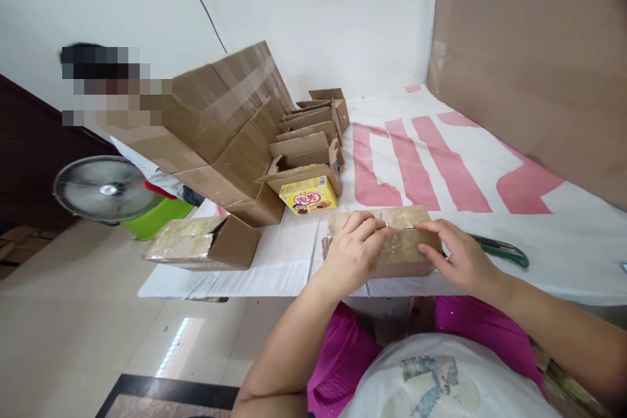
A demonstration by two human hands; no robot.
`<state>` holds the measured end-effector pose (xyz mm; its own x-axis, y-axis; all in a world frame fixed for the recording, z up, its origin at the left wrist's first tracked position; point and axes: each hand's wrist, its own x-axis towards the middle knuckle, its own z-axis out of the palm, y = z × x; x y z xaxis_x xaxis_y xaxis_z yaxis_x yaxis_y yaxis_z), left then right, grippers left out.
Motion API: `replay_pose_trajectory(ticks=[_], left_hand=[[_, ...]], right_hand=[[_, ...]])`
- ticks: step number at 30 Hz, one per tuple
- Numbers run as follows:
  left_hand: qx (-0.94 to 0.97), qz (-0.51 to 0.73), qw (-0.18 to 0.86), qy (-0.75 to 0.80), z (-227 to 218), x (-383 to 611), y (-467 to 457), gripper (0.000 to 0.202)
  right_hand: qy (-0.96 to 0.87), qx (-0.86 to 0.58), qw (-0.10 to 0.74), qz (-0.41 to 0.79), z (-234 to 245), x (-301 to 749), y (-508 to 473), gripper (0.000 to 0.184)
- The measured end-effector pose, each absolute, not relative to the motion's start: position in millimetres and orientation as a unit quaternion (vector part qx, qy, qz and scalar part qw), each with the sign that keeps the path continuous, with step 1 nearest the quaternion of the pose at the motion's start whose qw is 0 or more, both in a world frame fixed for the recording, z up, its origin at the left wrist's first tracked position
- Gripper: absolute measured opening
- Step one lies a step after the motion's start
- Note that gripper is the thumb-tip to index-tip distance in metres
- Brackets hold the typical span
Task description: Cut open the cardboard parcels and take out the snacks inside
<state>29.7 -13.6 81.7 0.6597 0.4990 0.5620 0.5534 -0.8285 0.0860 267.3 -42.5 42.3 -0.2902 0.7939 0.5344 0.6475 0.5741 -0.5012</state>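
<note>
A small brown cardboard box (404,262) lies at the table's front edge, right before me, with clear tape along its top. Over its left part is my left hand (356,245), fingers curled and pressed together at the top seam. Whether a bit of tape or flap is pinched there is hidden. My right hand (455,249) grips the box's right end, fingers on the top edge and thumb on the near side. Just right of that hand lies a green-handled cutter (504,249), partly hidden behind it.
A taped box (196,245) sits at the table's left front corner. Behind stand a yellow printed box (308,196), a row of opened cartons (306,160) and stacked large cartons (220,111). A big cardboard sheet (529,72) leans right. Left are a fan (110,188) and a person.
</note>
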Motion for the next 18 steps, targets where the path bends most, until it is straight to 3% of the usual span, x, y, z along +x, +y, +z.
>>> replay_pose_trajectory(ticks=[7, 13, 18], left_hand=[[-0.905, -0.295, 0.065, -0.299, 81.5, 27.5, -12.7, 0.013], [-0.912, -0.270, 0.064, -0.301, 86.1, 26.1, -11.4, 0.027], [-0.914, -0.272, 0.116, -0.277, 85.7, 28.5, -10.5, 0.015]], right_hand=[[-0.793, -0.458, 0.391, 0.090, 41.3, 265.9, -39.8, 0.024], [-0.791, -0.464, 0.387, 0.097, 43.4, 265.6, -39.7, 0.024], [-0.791, -0.464, 0.386, 0.102, 43.3, 266.1, -39.8, 0.024]])
